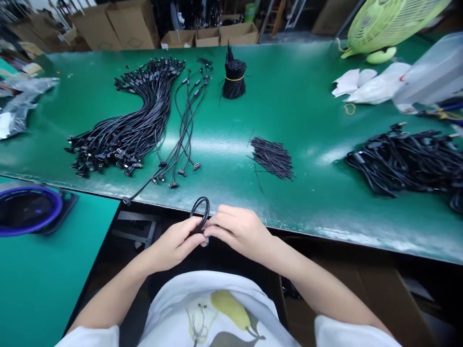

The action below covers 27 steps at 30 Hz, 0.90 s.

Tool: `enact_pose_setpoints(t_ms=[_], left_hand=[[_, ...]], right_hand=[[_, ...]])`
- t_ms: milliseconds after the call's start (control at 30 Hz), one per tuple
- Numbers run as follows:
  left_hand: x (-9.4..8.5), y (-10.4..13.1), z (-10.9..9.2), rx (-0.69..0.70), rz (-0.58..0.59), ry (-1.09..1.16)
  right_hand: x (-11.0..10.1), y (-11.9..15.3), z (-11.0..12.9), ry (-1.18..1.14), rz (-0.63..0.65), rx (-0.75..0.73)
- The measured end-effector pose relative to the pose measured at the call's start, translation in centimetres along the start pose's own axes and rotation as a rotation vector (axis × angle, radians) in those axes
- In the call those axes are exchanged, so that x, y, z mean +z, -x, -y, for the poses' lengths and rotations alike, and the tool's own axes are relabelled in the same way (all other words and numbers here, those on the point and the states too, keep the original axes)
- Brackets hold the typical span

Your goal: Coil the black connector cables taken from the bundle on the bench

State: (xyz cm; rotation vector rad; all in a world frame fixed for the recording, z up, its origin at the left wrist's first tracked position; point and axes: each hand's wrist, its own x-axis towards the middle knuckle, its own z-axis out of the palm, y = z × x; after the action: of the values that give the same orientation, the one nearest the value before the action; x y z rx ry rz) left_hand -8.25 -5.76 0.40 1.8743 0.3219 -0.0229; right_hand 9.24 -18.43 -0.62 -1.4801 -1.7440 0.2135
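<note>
My left hand [181,243] is closed round a black cable [207,205] wound into a small coil, just in front of the bench edge. The coil's loop stands up above my fingers; its lower part is hidden in the hand. My right hand [237,226] meets it from the right, thumb and fingers pinched together against the coil. Whatever lies between those fingertips is too small to make out. On the bench beyond are a loose pile of thin black ties [272,158] and a few uncoiled cables with connectors [186,125].
A large bundle of black cables [144,106] lies at the left. A banded bunch of black ties [234,79] stands at the back. Coiled cables [408,161], plastic bags [383,84] and a green fan [390,24] occupy the right. A blue-rimmed round container [60,207] sits lower left.
</note>
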Motion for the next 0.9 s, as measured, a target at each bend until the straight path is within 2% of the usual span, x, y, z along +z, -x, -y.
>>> enact_pose_setpoints(t_ms=[100,200,300,367,433,533,567,633,733,833,900], left_hand=[[-0.2,0.1,0.2,-0.020,-0.053,0.168],[-0.1,-0.1,0.6,0.019,-0.135,0.556],[0.9,-0.4,1.2,-0.010,-0.220,0.804],[2.2,-0.8,1.8,-0.099,-0.253,0.839],[3.7,-1.1,2.5,-0.152,-0.340,0.832],[5.2,-1.7,3.4,-0.106,-0.501,0.685],[5.4,-1.8,3.6,-0.092,-0.498,0.603],[5.3,-1.9,3.9,-0.100,-0.406,0.424],[4.9,-1.5,4.2,-0.133,-0.274,0.256],[5.0,-1.0,4.8,-0.170,-0.178,0.276],[5.2,-0.8,5.3,-0.189,-0.102,0.334]], right_hand=[[1.1,0.2,-1.1,-0.204,-0.099,0.059],[2.2,0.0,-2.1,-0.418,-0.255,0.240],[3.3,-0.5,-2.5,-0.622,-0.230,0.496],[3.9,-0.9,-2.3,-0.806,-0.240,0.617],[4.5,-1.2,-1.6,-1.013,-0.331,0.680],[5.5,-1.4,-0.4,-1.225,-0.393,0.721],[5.8,-1.3,0.0,-1.254,-0.399,0.739],[6.5,-1.0,0.5,-1.239,-0.373,0.775],[7.2,-0.3,1.0,-1.101,-0.330,0.809],[7.2,0.1,1.4,-0.945,-0.348,0.758],[7.1,0.1,1.5,-0.934,-0.350,0.705]])
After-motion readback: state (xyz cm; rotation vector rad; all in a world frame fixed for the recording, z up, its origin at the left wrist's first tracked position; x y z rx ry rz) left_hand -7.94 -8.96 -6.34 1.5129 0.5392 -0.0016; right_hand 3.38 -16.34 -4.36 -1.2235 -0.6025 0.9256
